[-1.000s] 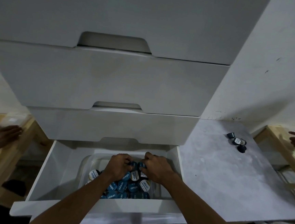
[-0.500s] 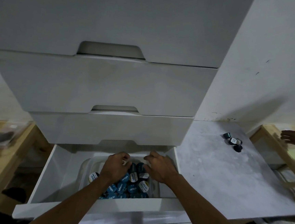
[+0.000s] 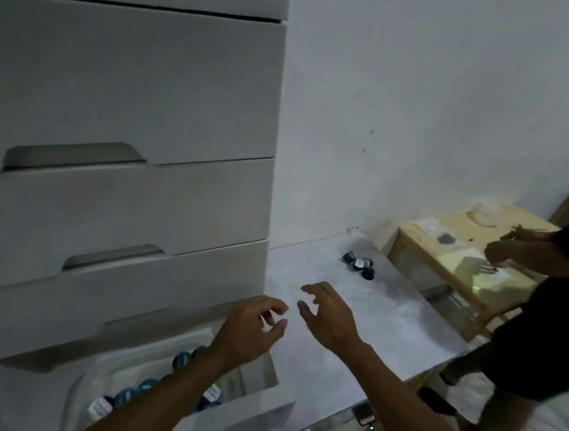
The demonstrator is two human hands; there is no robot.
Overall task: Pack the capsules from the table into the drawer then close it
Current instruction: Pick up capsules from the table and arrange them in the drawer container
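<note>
Left hand, right hand out — capsules in drawer

This is a plain indoor room, more a makeshift workspace than a furnished home. A white drawer unit stands against a bare, scuffed white wall. Right of the drawer unit sits a low grey table, and beyond it a light wooden table with another person standing at it.

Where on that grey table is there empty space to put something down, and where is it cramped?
The table is bare from the white cabinet across to its right edge, in front of the small capsule cluster near the wall. The left hand and right hand hover by its left end. Crowded: the heap of capsules inside the open drawer.
</note>
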